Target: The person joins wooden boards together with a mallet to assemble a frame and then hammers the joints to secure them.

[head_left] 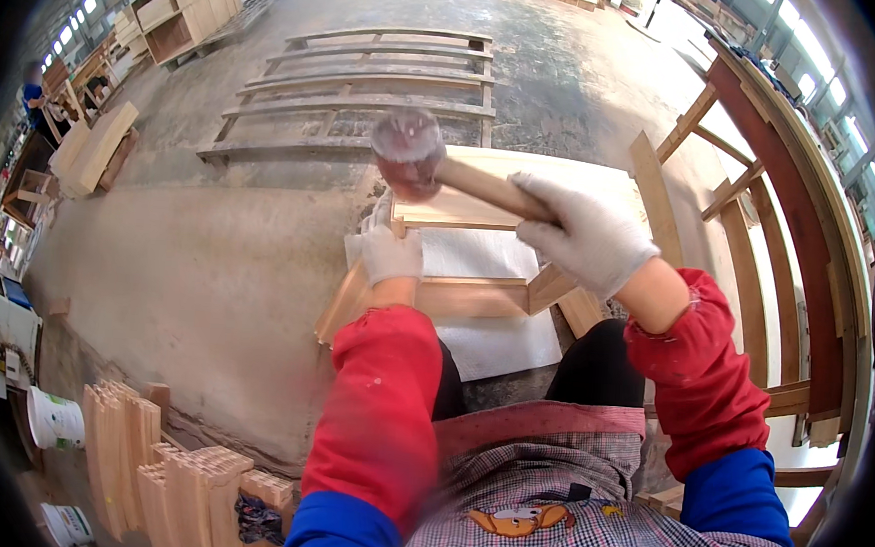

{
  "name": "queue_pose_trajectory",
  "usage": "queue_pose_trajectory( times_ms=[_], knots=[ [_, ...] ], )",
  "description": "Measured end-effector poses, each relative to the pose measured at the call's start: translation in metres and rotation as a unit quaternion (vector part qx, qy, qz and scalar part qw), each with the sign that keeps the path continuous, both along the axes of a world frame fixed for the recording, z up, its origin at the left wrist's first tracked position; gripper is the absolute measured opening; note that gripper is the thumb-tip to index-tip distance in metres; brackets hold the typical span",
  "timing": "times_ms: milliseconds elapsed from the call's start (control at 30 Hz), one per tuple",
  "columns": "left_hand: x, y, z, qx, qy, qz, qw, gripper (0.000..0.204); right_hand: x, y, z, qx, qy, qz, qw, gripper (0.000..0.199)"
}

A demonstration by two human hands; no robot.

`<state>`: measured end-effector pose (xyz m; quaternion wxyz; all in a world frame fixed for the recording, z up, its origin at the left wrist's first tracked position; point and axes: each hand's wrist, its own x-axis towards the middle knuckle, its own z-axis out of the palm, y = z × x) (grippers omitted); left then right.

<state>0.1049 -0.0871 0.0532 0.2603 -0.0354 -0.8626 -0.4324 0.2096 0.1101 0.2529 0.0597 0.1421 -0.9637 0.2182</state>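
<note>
My right hand [592,235], in a white glove, is closed around the wooden handle of a mallet [488,185]. The mallet's reddish-brown head is raised in front of me, somewhat blurred, above the far left corner of a light wooden frame [474,297]. At that corner my gloved left hand [393,253] grips the frame's left side; some of its fingers are hidden behind the wood. The frame lies low before my knees on a white foam sheet [501,353]. Just beyond it is a pale wooden panel [554,170], partly covered by the mallet and right hand.
A slatted wooden pallet [358,99] lies on the concrete floor ahead. Along my right stands a long wooden workbench [823,227]. Bundled wood strips [194,494] and a white bucket [55,419] are at lower left. Far left, a person [35,98] stands near stacked boards.
</note>
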Motion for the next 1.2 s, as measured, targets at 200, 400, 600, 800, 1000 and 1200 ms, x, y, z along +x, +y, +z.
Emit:
queue_pose_trajectory(
  times_ms=[200,400,600,800,1000,1200],
  knots=[
    [0.002,-0.001,0.002,0.016,-0.021,-0.027,0.999,0.055,0.023,-0.029,0.005,-0.21,0.13,-0.007,0.969,0.045],
    [-0.002,0.0,-0.003,-0.02,-0.049,-0.037,0.998,0.058,-0.005,0.003,-0.011,0.047,0.015,0.013,0.999,0.04],
    [0.001,-0.001,0.001,-0.019,-0.033,-0.03,0.999,0.06,0.019,-0.022,0.022,-0.243,0.071,0.005,0.967,0.046],
    [0.006,0.005,0.007,0.027,0.01,-0.027,0.999,0.051,-0.008,0.011,-0.017,0.029,0.042,-0.01,0.999,0.041],
    [0.0,0.002,-0.004,0.006,0.033,-0.029,0.999,0.053,-0.002,-0.007,0.004,-0.165,0.11,-0.057,0.978,0.047],
    [0.003,0.002,0.004,0.035,-0.046,-0.042,0.997,0.058,-0.013,0.006,-0.019,0.024,-0.02,-0.034,0.999,0.047]
  ],
)
